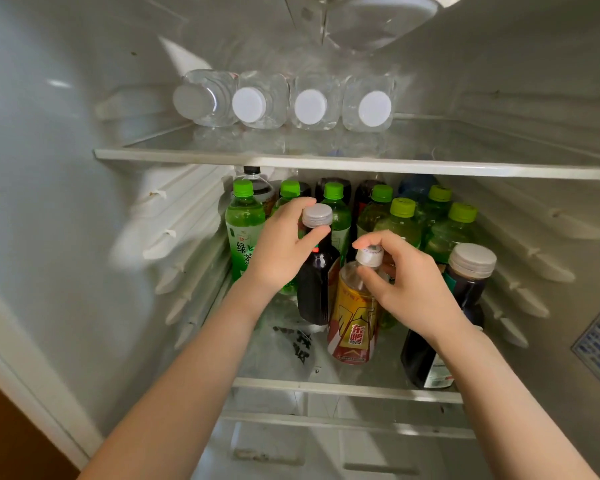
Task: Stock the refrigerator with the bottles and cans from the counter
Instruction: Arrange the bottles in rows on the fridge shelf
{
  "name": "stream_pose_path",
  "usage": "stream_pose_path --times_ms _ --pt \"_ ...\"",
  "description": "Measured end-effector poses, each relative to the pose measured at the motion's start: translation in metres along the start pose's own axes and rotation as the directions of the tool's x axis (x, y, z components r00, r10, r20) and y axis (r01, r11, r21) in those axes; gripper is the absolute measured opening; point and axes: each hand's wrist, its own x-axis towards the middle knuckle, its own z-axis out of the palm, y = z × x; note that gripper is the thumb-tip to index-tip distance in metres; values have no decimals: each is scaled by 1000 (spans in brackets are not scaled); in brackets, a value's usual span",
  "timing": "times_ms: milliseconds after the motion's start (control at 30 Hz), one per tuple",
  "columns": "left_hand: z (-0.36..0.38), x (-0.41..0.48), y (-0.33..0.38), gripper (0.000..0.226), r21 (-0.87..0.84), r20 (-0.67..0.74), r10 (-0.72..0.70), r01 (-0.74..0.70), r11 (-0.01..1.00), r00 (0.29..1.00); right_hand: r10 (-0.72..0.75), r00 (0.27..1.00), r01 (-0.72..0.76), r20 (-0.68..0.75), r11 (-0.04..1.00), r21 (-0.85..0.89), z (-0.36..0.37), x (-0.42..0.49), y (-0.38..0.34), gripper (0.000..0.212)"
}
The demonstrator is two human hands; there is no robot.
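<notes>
Taking the yellow-and-red bottle on the lower shelf as the dial's centre, green-capped bottles pack the back from 10 to 2 o'clock. A dark bottle stands just beside it at 10, and a wide white-capped bottle blocks 3 o'clock by the right wall. Bare glass lies open from 4 to 8 o'clock along the front, though the black print at 8 may be a flat clear bag, and on the upper shelf at 12 four water bottles line the back, leaving its front strip and right end free.
</notes>
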Motion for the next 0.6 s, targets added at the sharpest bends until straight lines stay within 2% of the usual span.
stream_pose_path --times_ms 167,367,600 --pt "-25 -29 -7 39 -100 -149 -34 19 995 988 0 1000 1 -14 1000 16 1 -1 0 32" --pt "-60 -54 -15 41 10 -272 -149 158 987 951 -21 995 21 -93 1000 7 11 2 -2 28" --pt "-75 -75 -15 40 79 -320 -73 104 991 945 -39 989 41 -140 999 14 49 29 -17 28"
